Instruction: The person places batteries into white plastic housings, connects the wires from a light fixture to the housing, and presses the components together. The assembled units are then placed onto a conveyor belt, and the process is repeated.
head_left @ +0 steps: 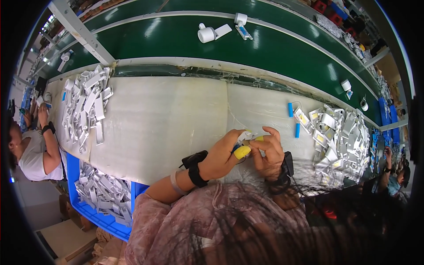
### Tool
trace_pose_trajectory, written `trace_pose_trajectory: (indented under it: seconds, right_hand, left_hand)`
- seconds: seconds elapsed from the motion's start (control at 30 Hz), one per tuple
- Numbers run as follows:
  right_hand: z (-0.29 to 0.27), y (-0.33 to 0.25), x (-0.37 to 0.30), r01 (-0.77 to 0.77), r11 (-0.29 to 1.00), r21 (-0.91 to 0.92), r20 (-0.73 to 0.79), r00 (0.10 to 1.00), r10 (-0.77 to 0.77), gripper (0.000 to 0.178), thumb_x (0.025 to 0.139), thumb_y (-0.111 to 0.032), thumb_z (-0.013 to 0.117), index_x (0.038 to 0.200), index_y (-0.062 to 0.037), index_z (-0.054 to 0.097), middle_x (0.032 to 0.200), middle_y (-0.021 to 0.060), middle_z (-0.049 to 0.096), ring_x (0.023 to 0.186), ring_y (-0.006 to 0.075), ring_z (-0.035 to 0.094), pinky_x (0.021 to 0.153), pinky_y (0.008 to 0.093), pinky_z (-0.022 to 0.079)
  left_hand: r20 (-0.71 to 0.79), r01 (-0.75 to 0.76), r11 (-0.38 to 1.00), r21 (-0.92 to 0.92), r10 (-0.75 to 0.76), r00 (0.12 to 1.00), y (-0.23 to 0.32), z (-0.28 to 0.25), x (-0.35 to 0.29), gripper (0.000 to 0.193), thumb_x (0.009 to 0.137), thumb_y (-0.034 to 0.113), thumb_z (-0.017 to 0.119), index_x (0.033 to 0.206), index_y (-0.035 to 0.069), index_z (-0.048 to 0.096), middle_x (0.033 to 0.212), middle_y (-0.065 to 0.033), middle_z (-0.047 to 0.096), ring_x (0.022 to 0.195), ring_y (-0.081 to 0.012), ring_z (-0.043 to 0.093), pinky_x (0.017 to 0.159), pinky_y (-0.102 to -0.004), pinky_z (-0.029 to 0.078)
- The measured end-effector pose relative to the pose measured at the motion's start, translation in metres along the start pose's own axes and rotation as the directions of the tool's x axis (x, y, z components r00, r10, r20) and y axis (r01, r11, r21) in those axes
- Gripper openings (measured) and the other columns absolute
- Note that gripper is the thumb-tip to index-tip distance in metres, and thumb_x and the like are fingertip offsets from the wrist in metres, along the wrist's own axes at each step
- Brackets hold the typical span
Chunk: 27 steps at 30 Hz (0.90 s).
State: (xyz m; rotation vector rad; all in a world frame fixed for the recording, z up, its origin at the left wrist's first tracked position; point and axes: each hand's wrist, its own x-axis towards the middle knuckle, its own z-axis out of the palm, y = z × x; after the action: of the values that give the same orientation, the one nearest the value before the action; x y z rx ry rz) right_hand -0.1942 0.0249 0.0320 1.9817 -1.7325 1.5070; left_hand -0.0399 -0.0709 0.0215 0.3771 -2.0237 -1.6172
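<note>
My left hand (219, 155) is closed around a small white plastic part (248, 135), with a bit of blue showing by the fingers. Fingers of my right hand (270, 155) pinch at the same part from the other side. Yellow covers sit on a few fingertips, and what lies between them is mostly hidden. Both hands are over the pale mat (159, 119), close to my body. To their right lie two blue cylinders (297, 130), with thin wires running near a white piece (302, 117).
Loose white parts form a right-hand pile (329, 143) and a left-hand pile (88, 99). A blue bin (99, 222) of similar parts stands lower left. Beyond the mat runs a green conveyor (168, 42) carrying white devices (206, 35). A co-worker (37, 152) sits at left, another person (394, 174) at right.
</note>
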Motion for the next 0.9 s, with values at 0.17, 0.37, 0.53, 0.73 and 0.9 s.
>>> trace_pose_trajectory:
  seconds: [0.17,0.37,0.53,0.73,0.9]
  right_hand:
    - [-0.001,-0.001,0.001,-0.003,1.0,-0.001,0.007,1.0,0.003,0.019,0.071,0.003,0.074,0.089,-0.003,0.067,0.078,0.006,0.058,0.069,0.0211,0.056,0.092,0.0498,0.047]
    - [0.0,-0.002,0.003,-0.013,1.0,0.0,0.018,1.0,0.013,0.017,0.073,0.003,0.072,0.088,-0.0034,0.067,0.076,0.0055,0.057,0.069,0.0208,0.056,0.092,0.0493,0.047]
    - [0.006,-0.004,0.002,-0.027,0.999,-0.022,-0.009,1.0,0.027,0.016,0.073,0.002,0.073,0.086,-0.0045,0.066,0.076,0.0053,0.058,0.069,0.0215,0.056,0.091,0.0477,0.048]
    - [0.009,0.0,0.01,-0.217,0.976,0.028,0.11,0.971,0.212,0.013,0.08,0.001,0.07,0.09,-0.0022,0.062,0.086,0.0116,0.062,0.079,0.027,0.062,0.079,0.0348,0.051]
    - [0.004,0.051,0.046,-0.463,0.861,0.213,0.289,0.871,0.397,0.006,0.088,0.002,0.064,0.09,0.001,0.058,0.084,0.0077,0.064,0.073,0.0121,0.062,0.067,0.0252,0.051]
  left_hand:
    - [-0.015,0.02,0.999,0.027,-0.019,1.0,0.0,0.002,-0.001,0.04,0.09,0.007,0.054,0.127,-0.002,0.044,0.112,-0.021,0.054,0.1,-0.0396,0.056,0.085,-0.0408,0.046]
    - [-0.08,-0.033,0.99,0.136,0.044,0.996,-0.004,0.004,-0.001,0.029,0.092,0.006,0.052,0.121,-0.001,0.051,0.107,-0.0173,0.059,0.093,-0.0298,0.061,0.082,-0.0343,0.048]
    - [-0.078,0.012,0.991,0.13,-0.002,0.997,-0.002,0.0,0.004,0.032,0.088,0.004,0.051,0.119,-0.001,0.051,0.101,-0.0224,0.06,0.091,-0.0441,0.059,0.078,-0.0436,0.049]
    - [0.047,0.414,0.893,-0.174,-0.413,0.91,0.014,-0.011,0.01,0.03,0.093,0.013,0.051,0.119,-0.003,0.051,0.103,-0.0213,0.061,0.092,-0.0381,0.061,0.076,-0.0405,0.049]
    - [-0.018,0.107,0.975,0.195,-0.106,0.994,0.006,-0.048,0.019,0.038,0.096,0.015,0.053,0.13,-0.001,0.047,0.115,-0.0127,0.054,0.101,-0.018,0.055,0.073,-0.0277,0.049]
